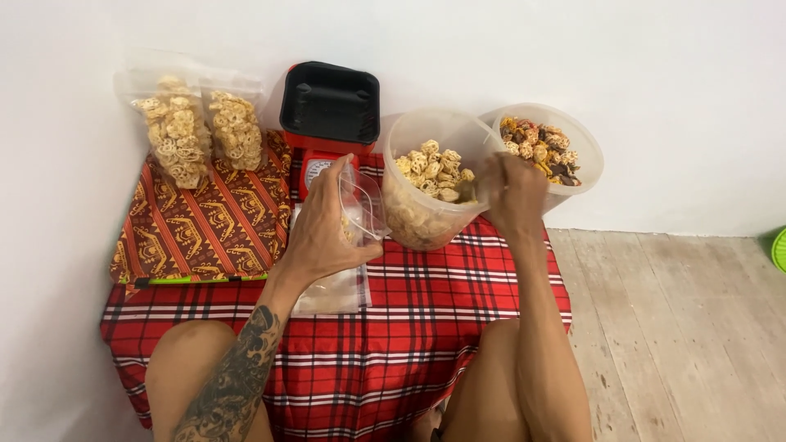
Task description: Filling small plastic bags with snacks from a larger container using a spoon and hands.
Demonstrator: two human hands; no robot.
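The person's bare knees framed the near edge of a red plaid cloth [426, 327] spread over the low bench. The left hand [323, 225], its forearm tattooed, gripped a clear plastic bag [360, 205] by the mouth, fingers [348, 168] clenched on its rim; a few pale crackers showed inside. Below that hand lay a flat stack of empty clear bags [336, 290] on the cloth. The right hand [514, 196] was blurred at the rim of the near tub [426, 184]; whether its fingers were closed on anything could not be told. That tub, translucent round plastic, stood just right of the held bag and was tipped toward it, full of pale ring-shaped crackers.

Beyond the right hand, touching the first tub, stood a second tub [557, 143] of mixed brown and yellow snacks. Behind the left fingers sat a red kitchen scale [315, 164] carrying a black plastic tray [330, 102]. Further left, two filled bags [196, 127] leaned against the white wall on a brown patterned cloth [205, 221]. Pale worn floorboards [679, 327] ran off to the right.
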